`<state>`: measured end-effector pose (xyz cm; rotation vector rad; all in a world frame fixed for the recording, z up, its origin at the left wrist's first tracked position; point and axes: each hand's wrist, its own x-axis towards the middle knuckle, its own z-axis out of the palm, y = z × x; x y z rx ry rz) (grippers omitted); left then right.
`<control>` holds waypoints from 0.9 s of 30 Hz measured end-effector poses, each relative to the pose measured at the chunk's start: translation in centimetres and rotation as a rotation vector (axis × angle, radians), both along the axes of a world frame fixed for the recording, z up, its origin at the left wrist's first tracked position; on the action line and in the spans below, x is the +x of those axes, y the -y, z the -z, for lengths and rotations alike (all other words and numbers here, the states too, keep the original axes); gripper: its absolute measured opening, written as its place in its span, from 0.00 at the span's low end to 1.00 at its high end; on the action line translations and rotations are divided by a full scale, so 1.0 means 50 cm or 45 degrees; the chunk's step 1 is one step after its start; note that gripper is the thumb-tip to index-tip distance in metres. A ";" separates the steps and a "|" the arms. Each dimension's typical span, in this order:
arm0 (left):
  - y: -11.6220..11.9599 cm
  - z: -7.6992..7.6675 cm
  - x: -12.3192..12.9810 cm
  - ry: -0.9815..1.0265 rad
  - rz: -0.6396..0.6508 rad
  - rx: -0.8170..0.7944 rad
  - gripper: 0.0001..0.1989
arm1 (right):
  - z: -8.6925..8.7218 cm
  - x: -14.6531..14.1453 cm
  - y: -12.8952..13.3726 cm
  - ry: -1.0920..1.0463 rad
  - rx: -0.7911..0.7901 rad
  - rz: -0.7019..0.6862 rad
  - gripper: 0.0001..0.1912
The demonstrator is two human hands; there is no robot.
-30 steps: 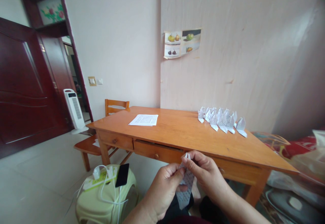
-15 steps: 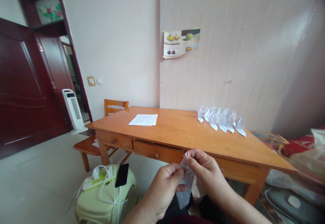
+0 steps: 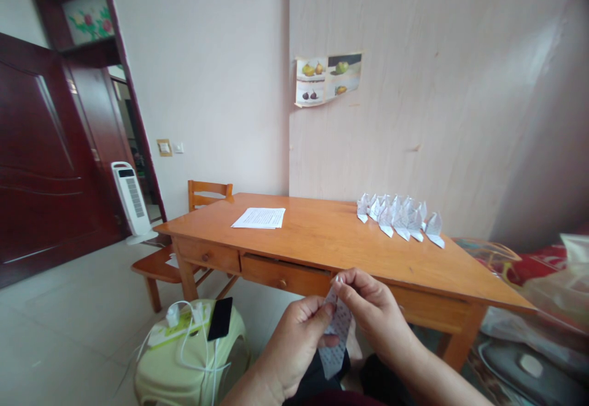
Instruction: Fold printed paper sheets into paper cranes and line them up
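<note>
In the head view, the left hand holds a folded piece of printed paper by its left side, with the thumb pressed on it and one fingertip lower down. The right hand is narrow too: its thumb and forefinger pinch the pointed top of the same paper. So the paper is between the two hands, and its lower end hangs free below them, in front of the dark clothing. The layers inside the pinch are covered by the fingers, and I cannot tell how they lie.

In my judgement, the left hand should be the quiet one, firm enough that the body does not turn, but not so hard that it gets creased. The right hand does the fine work at the tip, where small pressure is probably better, because thin paper can tear or bend crooked there.

Beyond the hands, to their right on the wooden table, similar folded paper pieces stand grouped; they may serve as a shape to compare.
</note>
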<state>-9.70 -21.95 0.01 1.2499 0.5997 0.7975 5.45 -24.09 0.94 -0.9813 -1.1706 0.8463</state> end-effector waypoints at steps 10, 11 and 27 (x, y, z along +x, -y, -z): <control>-0.004 0.000 -0.004 -0.005 0.069 -0.009 0.20 | -0.003 -0.001 0.004 -0.055 -0.037 -0.011 0.11; -0.005 0.002 -0.004 -0.007 0.071 -0.006 0.20 | -0.002 0.000 0.004 -0.050 -0.033 -0.007 0.11; -0.006 0.009 -0.001 -0.014 0.071 -0.041 0.21 | 0.001 -0.003 0.006 -0.006 0.022 0.070 0.13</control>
